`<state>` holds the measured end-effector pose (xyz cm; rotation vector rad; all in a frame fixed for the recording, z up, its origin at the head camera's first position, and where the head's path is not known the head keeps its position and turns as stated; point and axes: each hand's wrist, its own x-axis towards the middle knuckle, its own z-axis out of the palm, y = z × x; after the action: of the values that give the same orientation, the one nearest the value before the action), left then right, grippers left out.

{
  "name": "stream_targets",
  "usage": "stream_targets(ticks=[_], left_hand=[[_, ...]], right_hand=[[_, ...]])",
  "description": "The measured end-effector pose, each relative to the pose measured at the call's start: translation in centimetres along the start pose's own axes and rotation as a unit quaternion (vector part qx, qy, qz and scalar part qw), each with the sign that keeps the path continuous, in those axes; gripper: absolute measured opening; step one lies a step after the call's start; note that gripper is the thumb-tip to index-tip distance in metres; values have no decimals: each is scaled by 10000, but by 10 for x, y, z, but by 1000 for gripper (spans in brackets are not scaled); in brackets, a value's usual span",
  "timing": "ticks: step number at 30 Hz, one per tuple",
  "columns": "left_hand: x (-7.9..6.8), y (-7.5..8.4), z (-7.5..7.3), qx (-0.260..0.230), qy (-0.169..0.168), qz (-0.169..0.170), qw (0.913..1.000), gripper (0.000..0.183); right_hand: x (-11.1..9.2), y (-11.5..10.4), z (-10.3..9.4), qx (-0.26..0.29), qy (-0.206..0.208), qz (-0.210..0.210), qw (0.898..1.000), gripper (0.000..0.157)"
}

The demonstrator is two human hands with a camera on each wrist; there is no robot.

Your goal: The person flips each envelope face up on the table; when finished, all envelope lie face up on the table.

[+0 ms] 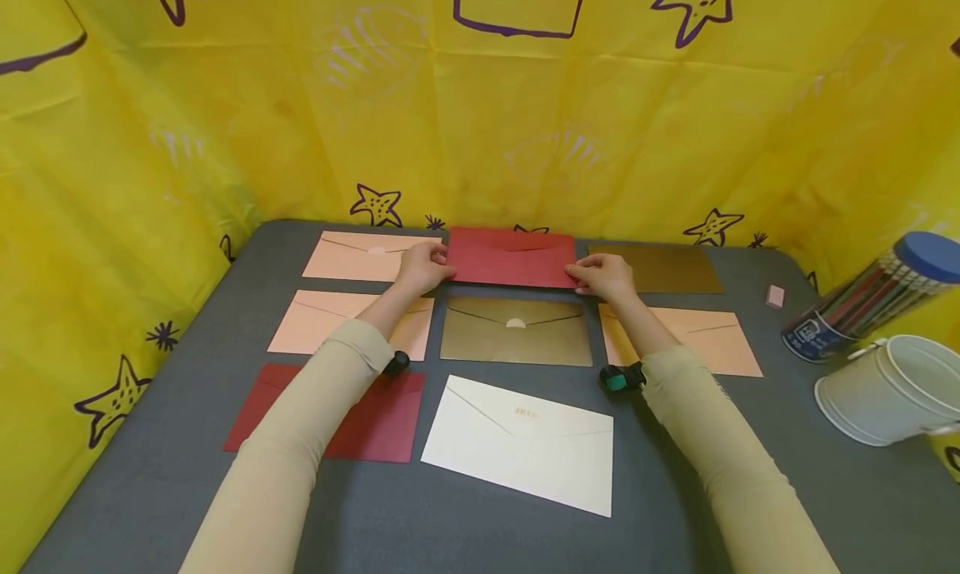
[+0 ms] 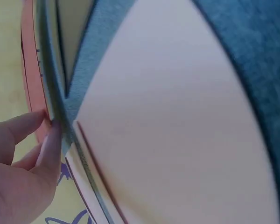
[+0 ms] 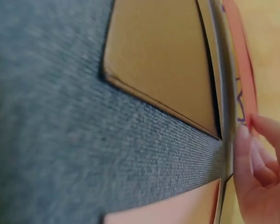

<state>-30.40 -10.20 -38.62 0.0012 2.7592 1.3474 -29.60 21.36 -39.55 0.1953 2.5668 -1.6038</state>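
Note:
A red envelope (image 1: 512, 258) lies at the middle of the back row in the head view, its flap side up. My left hand (image 1: 422, 267) pinches its left edge between thumb and fingers. At its lower right corner, my right hand (image 1: 604, 276) pinches it the same way. Both wrist views show the envelope edge-on, held between fingertips, above the table surface. Left of it lies a pink envelope (image 1: 348, 262), partly behind my left hand. To the right is a brown-gold envelope (image 1: 667, 270). Directly in front lies a gold envelope (image 1: 516, 332) with a pale round seal.
Pink envelopes (image 1: 311, 322) lie on both sides of the middle row. Nearer are a dark red envelope (image 1: 378, 420) under my left forearm and a tilted white envelope (image 1: 525, 445). At right stand an eraser (image 1: 776, 296), a pencil tub (image 1: 817, 332) and a white bucket (image 1: 862, 395).

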Motion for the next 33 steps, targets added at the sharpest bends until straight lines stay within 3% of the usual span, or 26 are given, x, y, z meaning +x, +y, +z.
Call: stream_targets(ticks=[9, 23, 33], left_hand=[[-2, 1, 10, 394, -84, 253, 9989, 50], [-6, -1, 14, 402, -102, 388, 9984, 52], [-5, -4, 13, 469, -170, 493, 9975, 50]], right_hand=[[6, 2, 4, -745, 284, 18, 9968, 34], [8, 8, 8, -1136, 740, -224, 9905, 32], [3, 8, 4, -987, 407, -550, 9928, 28]])
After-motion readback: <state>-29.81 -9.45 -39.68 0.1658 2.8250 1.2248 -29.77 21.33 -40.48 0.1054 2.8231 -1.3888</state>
